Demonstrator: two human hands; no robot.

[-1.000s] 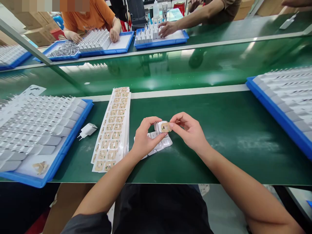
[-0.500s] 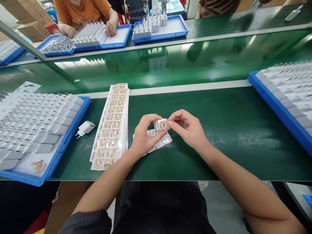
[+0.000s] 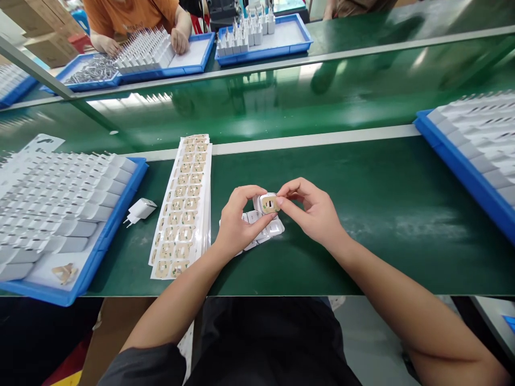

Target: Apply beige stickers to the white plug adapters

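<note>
My left hand grips a white charger between thumb and fingers, its port face turned toward me. A tan sticker with a slot covers that face. At its right edge, my right hand pinches the sticker with thumb and forefinger. Beneath my hands lies a small white sheet with glossy sections, partly hidden by the left hand. Left of them, sheets of tan stickers are stacked on the green table. Another white charger with plug pins lies on its side farther left.
A blue tray at left holds rows of white chargers and a crumpled tan scrap. Another blue tray of chargers stands at right. Beyond the raised green divider, a person in orange works at trays.
Both hands and the charger stay almost in place. The sticker's slot lines up more with the dark port. The whole view has shifted slightly.
</note>
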